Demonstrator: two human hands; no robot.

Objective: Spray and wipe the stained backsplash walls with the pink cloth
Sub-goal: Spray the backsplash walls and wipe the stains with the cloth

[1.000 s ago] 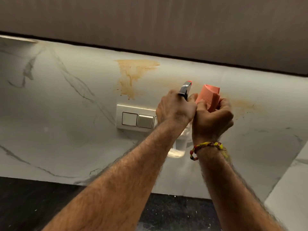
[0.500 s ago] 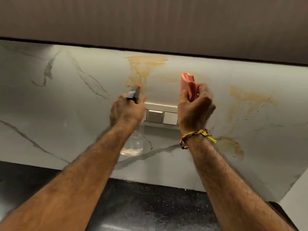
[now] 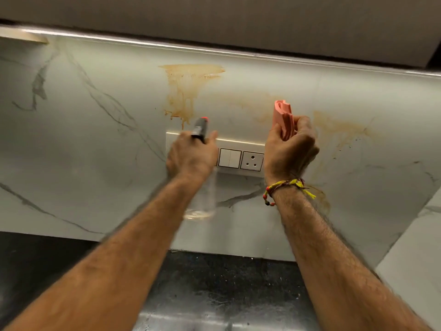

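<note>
My left hand (image 3: 189,157) grips a clear spray bottle (image 3: 202,201) by its black head; the red-tipped nozzle (image 3: 202,123) points at the marble backsplash (image 3: 95,149). Just above the nozzle runs a brown dripping stain (image 3: 186,87). My right hand (image 3: 290,151) holds a folded pink cloth (image 3: 284,118) upright, close to the wall. Right of the cloth lies a second brown stain (image 3: 338,132). A smaller smear (image 3: 322,199) shows beside my right wrist.
A white switch and socket plate (image 3: 241,158) sits on the wall between my hands. A dark cabinet (image 3: 214,20) hangs overhead. Below the wall runs a black speckled countertop (image 3: 226,283). A side wall (image 3: 417,271) meets the backsplash at the right.
My hands have moved apart; the bottle went left, under the large stain. The view shifted, bringing the socket plate and the right stain into sight.
</note>
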